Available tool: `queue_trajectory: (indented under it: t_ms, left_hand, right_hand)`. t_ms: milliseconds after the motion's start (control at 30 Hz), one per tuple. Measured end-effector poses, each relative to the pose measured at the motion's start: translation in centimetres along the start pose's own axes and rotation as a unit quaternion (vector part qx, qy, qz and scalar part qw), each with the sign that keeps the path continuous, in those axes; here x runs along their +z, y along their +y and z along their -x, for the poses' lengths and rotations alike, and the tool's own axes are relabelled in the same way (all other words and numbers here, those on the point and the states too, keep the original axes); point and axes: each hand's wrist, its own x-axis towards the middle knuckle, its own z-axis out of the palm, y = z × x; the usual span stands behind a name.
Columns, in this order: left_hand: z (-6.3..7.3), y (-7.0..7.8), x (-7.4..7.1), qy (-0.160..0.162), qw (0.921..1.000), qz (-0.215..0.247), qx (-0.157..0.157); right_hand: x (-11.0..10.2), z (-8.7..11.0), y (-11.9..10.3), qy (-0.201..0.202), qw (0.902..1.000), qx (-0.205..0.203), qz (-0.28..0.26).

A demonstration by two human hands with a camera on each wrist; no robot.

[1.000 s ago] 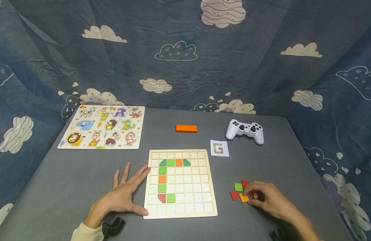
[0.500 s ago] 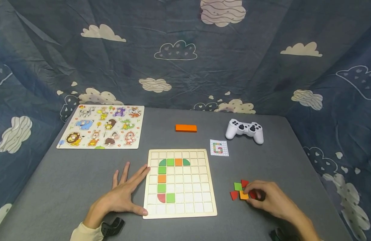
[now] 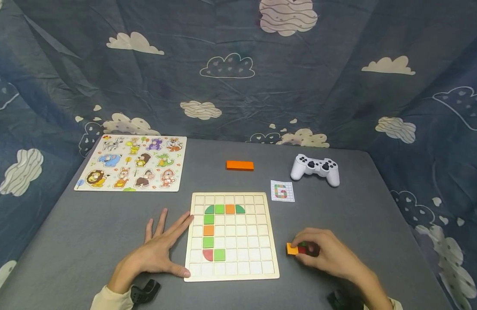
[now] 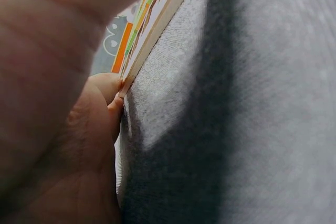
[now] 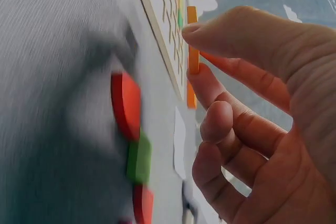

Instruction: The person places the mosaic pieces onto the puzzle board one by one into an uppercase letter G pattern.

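Observation:
An orange square tile [image 3: 292,249] is pinched between the thumb and a fingertip of my right hand [image 3: 329,255], raised above the grey tabletop. In the right wrist view, red tiles [image 5: 126,106] and a green tile [image 5: 139,158] lie on the table below that hand. Fingers spread, my left hand [image 3: 157,254] touches the left edge of a wooden grid board [image 3: 246,269] with its thumb and a fingertip. Green, orange and red tiles fill several of the board's cells, in a row along the top and a column down the left side.
A small pattern card [image 3: 282,191] lies right of the board, with a white game controller [image 3: 315,168] behind it. Farther back are an orange block [image 3: 240,165] and, at the left, an animal picture board [image 3: 131,163]. A cloud-print cloth [image 3: 230,99] hangs behind the table.
The right hand has picked the orange tile up from the loose tiles and moved left with it toward the board. The left hand has stayed at the board's edge.

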Motion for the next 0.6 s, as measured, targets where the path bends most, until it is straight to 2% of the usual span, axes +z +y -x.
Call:
queue_trajectory:
  t_ms: [100, 267, 600]
  left_hand:
    - [0.0, 0.0, 0.1, -0.002, 1.0000, 0.002, -0.002]
    - [0.0, 0.0, 0.0, -0.006, 1.0000, 0.003, -0.003]
    - [0.1, 0.1, -0.1, -0.007, 1.0000, 0.003, -0.005]
  right_hand:
    - [0.6, -0.8, -0.5, -0.008, 0.9999, -0.013, -0.007]
    - [1.4, -2.0, -1.4, -0.035, 0.9990, -0.011, -0.025]
    - [2.9, -4.7, -2.8, -0.060, 0.9968, -0.051, -0.015]
